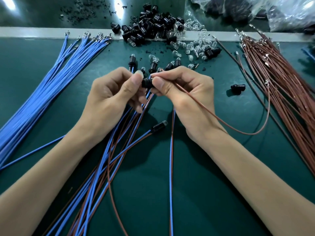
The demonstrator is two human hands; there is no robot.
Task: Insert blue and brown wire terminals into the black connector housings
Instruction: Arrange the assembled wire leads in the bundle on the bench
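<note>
My left hand (115,92) pinches housing (147,83) steady; right hand (184,92), at 3 o'clock, pinches brown wire (221,120) near tip for aim.

I see a green mat (204,184) crossed side to side by a pale strip (34,32), which I take as landmark. Clear glass bulbs (196,46) lie scattered on the strip and just on its near side. Beyond the strip, black crumbs (81,12) speckle the surface at left. Crumpled clear plastic bags (289,12) sit beyond its right end.
</note>
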